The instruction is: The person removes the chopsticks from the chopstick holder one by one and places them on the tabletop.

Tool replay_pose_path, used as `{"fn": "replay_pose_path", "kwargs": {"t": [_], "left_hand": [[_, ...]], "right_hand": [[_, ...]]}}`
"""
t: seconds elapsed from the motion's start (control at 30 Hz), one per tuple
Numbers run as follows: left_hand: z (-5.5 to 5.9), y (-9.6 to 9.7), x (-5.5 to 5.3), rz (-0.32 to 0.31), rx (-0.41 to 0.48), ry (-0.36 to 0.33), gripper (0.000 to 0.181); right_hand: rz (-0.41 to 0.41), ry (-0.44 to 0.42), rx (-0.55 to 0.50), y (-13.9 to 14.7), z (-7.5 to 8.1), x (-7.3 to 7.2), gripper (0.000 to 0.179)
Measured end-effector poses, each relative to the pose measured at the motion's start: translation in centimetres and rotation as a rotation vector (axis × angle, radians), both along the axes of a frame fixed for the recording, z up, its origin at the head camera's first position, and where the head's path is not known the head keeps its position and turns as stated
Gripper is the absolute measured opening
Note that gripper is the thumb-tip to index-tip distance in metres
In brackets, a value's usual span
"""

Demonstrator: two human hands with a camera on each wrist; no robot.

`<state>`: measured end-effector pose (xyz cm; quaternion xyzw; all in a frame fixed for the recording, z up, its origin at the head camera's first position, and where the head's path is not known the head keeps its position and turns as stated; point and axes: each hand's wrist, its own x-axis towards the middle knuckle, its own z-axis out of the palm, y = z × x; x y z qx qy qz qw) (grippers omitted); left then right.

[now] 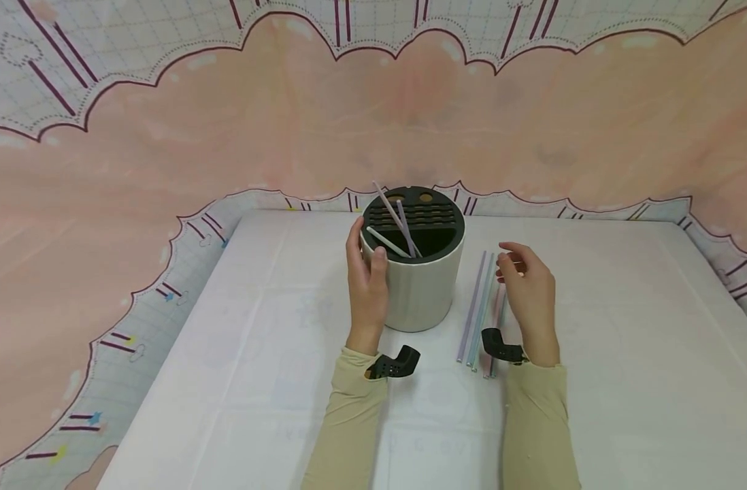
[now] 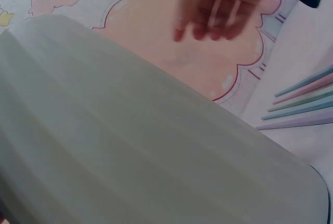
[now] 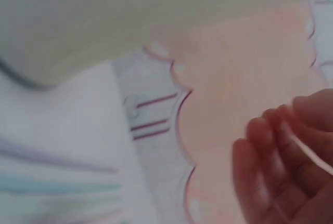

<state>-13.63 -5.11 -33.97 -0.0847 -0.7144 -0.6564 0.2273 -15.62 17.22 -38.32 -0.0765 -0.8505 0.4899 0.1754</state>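
Note:
My left hand grips the side of a cream, round utensil holder, thumb at its front rim and fingers along its left side. The holder stands upright; its black lid has slots and a wide front opening. Several pastel chopsticks lean out of that opening. Off to the holder's right, my right hand hovers with fingers loosely bent and nothing held. Beneath and beside it, several more chopsticks in purple, blue, green and pink lie on the table. In the left wrist view, the right hand appears beyond the holder's wall.
A white cloth covers the table. Around its far and left sides runs a pink and white patterned drape. Each wrist carries a black camera mount, the left one close below the holder.

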Motion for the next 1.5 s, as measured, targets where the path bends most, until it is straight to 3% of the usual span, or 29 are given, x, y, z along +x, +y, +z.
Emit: {"fn": "replay_pose_path", "kwargs": {"t": [0.1, 0.27, 0.53, 0.77, 1.07, 1.2, 1.37, 1.5], "left_hand": [[0.1, 0.0, 0.0, 0.000, -0.001, 0.002, 0.053], [0.0, 0.0, -0.3, 0.000, -0.001, 0.004, 0.055], [-2.6, -0.5, -2.2, -0.002, -0.015, 0.019, 0.060], [-2.8, -0.5, -2.6, 0.009, -0.017, 0.026, 0.057], [-2.8, -0.5, -2.8, -0.018, 0.011, 0.033, 0.060], [-2.0, -0.5, -2.4, -0.030, 0.026, 0.039, 0.060], [-0.5, -0.3, -1.2, -0.033, 0.036, 0.052, 0.059], [-0.1, -0.3, -0.9, -0.029, 0.032, 0.047, 0.057]], "right_hand": [[-0.001, 0.129, -0.013, -0.9, 1.0, 0.2, 0.028], [0.119, 0.331, 0.002, -2.7, 2.8, 0.8, 0.024], [0.244, 0.516, 0.020, -5.4, 4.7, 1.8, 0.021], [0.348, 0.585, 0.062, -7.2, 5.2, 1.9, 0.022], [0.359, 0.578, 0.340, -8.9, 5.5, 2.0, 0.034], [0.339, 0.577, 0.438, -9.5, 5.5, 2.1, 0.034], [0.318, 0.581, 0.427, -9.8, 5.4, 2.1, 0.029], [0.308, 0.545, 0.358, -9.8, 5.3, 2.1, 0.026]]}}
